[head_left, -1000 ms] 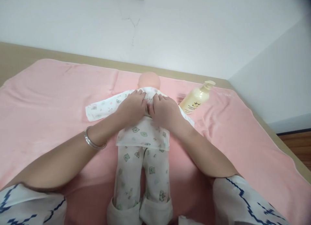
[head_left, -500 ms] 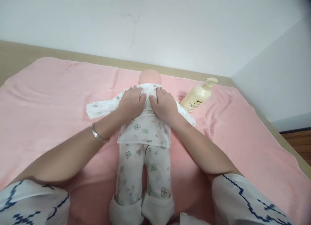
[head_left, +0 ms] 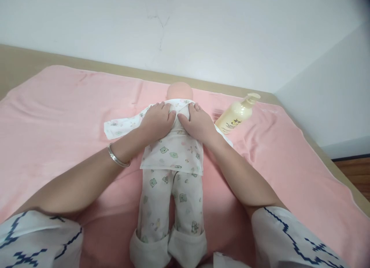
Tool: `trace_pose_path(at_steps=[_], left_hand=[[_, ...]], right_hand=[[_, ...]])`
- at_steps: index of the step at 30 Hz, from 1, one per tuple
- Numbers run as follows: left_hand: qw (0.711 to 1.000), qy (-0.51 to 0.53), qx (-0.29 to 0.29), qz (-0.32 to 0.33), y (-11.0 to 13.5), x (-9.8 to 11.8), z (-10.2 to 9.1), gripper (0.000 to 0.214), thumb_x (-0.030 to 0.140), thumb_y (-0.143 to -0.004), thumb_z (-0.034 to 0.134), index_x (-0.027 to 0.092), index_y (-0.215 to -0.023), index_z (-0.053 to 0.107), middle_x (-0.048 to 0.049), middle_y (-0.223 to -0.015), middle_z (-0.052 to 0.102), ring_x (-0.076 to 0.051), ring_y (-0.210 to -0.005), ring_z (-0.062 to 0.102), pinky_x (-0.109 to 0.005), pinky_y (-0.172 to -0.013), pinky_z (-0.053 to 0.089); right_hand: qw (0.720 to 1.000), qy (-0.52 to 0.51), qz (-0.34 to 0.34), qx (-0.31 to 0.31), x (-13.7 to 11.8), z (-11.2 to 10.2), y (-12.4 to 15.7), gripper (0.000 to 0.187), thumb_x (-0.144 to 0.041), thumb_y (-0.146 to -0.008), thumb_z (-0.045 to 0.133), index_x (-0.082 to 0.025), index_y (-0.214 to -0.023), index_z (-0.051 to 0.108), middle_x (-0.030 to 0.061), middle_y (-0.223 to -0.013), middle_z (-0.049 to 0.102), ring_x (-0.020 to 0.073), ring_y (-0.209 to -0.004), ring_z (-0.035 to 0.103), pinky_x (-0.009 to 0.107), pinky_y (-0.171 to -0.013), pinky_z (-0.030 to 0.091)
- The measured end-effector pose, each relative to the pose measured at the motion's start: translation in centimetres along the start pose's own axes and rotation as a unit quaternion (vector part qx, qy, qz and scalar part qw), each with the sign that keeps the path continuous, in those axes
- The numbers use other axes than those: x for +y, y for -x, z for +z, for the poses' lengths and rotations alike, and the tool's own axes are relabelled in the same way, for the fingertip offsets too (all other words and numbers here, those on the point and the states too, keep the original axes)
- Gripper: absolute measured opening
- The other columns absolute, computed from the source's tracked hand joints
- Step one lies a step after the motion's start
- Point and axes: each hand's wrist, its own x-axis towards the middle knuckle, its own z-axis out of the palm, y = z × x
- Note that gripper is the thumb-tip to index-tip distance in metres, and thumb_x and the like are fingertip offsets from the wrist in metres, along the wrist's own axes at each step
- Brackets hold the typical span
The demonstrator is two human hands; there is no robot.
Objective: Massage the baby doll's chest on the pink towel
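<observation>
A baby doll with a bald head lies stretched out on a pink blanket, its head at the far end; no face shows. It wears a white printed top and matching trousers with turned-up cuffs. My left hand rests flat on the left of the doll's upper torso, fingers pointing towards the head. On the other side, my right hand lies the same way, thumb towards my left thumb. Both hands are open and grip nothing. One sleeve spreads out left; the right one is partly hidden by my right arm.
A pale yellow pump bottle lies tilted on the blanket, right of the doll. The pink blanket covers a tan surface that meets a white wall. Wooden flooring shows at the far right.
My right hand's fingers have shifted slightly outwards on the top. The left hand stays nearly in place, and the whole view has moved only a little.
</observation>
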Motion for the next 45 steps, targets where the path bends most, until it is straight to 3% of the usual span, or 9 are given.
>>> trace_pose_path(at_steps=[4, 8, 13, 17, 23, 28, 33, 40, 45], left_hand=[[0.998, -0.042, -0.008, 0.045, 0.9, 0.5, -0.5, 0.042, 0.028, -0.107, 0.027, 0.010, -0.111, 0.065, -0.0206, -0.107, 0.069, -0.032, -0.105, 0.065, -0.049, -0.101, 0.052], [0.996, -0.030, -0.012, 0.087, 1.1, 0.9, -1.0, 0.032, 0.018, -0.101, 0.035, 0.016, -0.091, 0.065, -0.0190, -0.108, 0.070, -0.033, -0.110, 0.065, -0.049, -0.102, 0.051], [0.993, 0.088, -0.035, -0.070, 0.1, 0.5, -1.4, 0.037, 0.038, -0.106, 0.033, 0.020, -0.095, 0.064, -0.0135, -0.102, 0.073, -0.031, -0.101, 0.069, -0.046, -0.094, 0.055], [0.994, 0.084, -0.019, -0.060, 0.2, 0.6, -1.0, 0.040, 0.035, -0.107, 0.029, 0.018, -0.101, 0.065, -0.0164, -0.105, 0.073, -0.033, -0.108, 0.068, -0.051, -0.101, 0.054], [0.999, 0.014, -0.008, 0.030, 1.6, 1.9, -0.9, 0.045, 0.024, -0.106, 0.027, 0.007, -0.119, 0.067, -0.0236, -0.130, 0.069, -0.035, -0.129, 0.061, -0.054, -0.118, 0.047], [0.998, 0.047, -0.027, -0.011, 0.5, 1.1, -0.8, 0.044, 0.028, -0.105, 0.031, 0.011, -0.124, 0.068, -0.0192, -0.136, 0.070, -0.033, -0.134, 0.061, -0.050, -0.118, 0.049], [0.995, 0.070, -0.042, -0.053, -1.0, -0.1, -0.7, 0.049, 0.033, -0.106, 0.032, 0.009, -0.135, 0.064, -0.0214, -0.144, 0.067, -0.033, -0.136, 0.063, -0.047, -0.117, 0.050], [0.999, 0.012, -0.047, 0.003, 0.4, 1.5, -1.1, 0.047, 0.027, -0.107, 0.027, 0.010, -0.126, 0.066, -0.0205, -0.133, 0.069, -0.035, -0.131, 0.062, -0.052, -0.118, 0.048], [0.998, 0.043, -0.049, 0.003, -0.9, -0.1, -0.7, 0.042, 0.027, -0.106, 0.028, 0.013, -0.114, 0.067, -0.0190, -0.122, 0.072, -0.031, -0.121, 0.067, -0.048, -0.111, 0.053]], right_hand=[[0.999, -0.007, -0.023, -0.029, 0.1, -1.3, -0.1, 0.064, -0.047, -0.108, 0.034, -0.002, -0.152, 0.049, 0.0284, -0.160, 0.055, 0.0388, -0.147, 0.055, 0.050, -0.117, 0.047], [0.997, 0.059, -0.025, -0.030, -0.9, -2.2, 0.9, 0.051, -0.044, -0.108, 0.037, -0.007, -0.131, 0.062, 0.0226, -0.118, 0.077, 0.0386, -0.110, 0.072, 0.047, -0.094, 0.052], [0.987, 0.149, -0.056, 0.026, -2.7, -1.8, 3.3, 0.032, -0.034, -0.103, 0.041, -0.014, -0.103, 0.067, 0.0147, -0.086, 0.074, 0.0328, -0.084, 0.069, 0.044, -0.087, 0.048], [0.988, 0.125, -0.067, 0.054, -2.6, -1.2, 3.4, 0.031, -0.030, -0.102, 0.040, -0.015, -0.101, 0.067, 0.0168, -0.098, 0.075, 0.0328, -0.095, 0.068, 0.044, -0.094, 0.048], [1.000, -0.006, -0.007, -0.025, -0.4, -1.6, 0.2, 0.044, -0.042, -0.107, 0.037, -0.012, -0.125, 0.063, 0.0206, -0.125, 0.075, 0.0369, -0.112, 0.069, 0.044, -0.091, 0.051], [0.998, 0.050, -0.024, -0.021, -1.4, -1.9, 1.5, 0.045, -0.036, -0.110, 0.032, -0.008, -0.131, 0.062, 0.0235, -0.133, 0.072, 0.0380, -0.122, 0.067, 0.046, -0.100, 0.049], [0.993, 0.094, -0.064, 0.002, -2.6, -1.5, 2.9, 0.039, -0.035, -0.108, 0.039, -0.009, -0.121, 0.065, 0.0203, -0.118, 0.075, 0.0364, -0.115, 0.068, 0.045, -0.103, 0.048], [0.997, -0.042, 0.015, -0.055, -0.4, -1.9, 0.0, 0.054, -0.048, -0.107, 0.036, -0.010, -0.139, 0.056, 0.0225, -0.142, 0.068, 0.0390, -0.124, 0.067, 0.045, -0.099, 0.051], [0.998, 0.031, -0.030, -0.045, -1.4, -2.0, 1.6, 0.050, -0.044, -0.110, 0.032, -0.008, -0.133, 0.059, 0.0243, -0.135, 0.070, 0.0399, -0.123, 0.065, 0.049, -0.103, 0.049]])
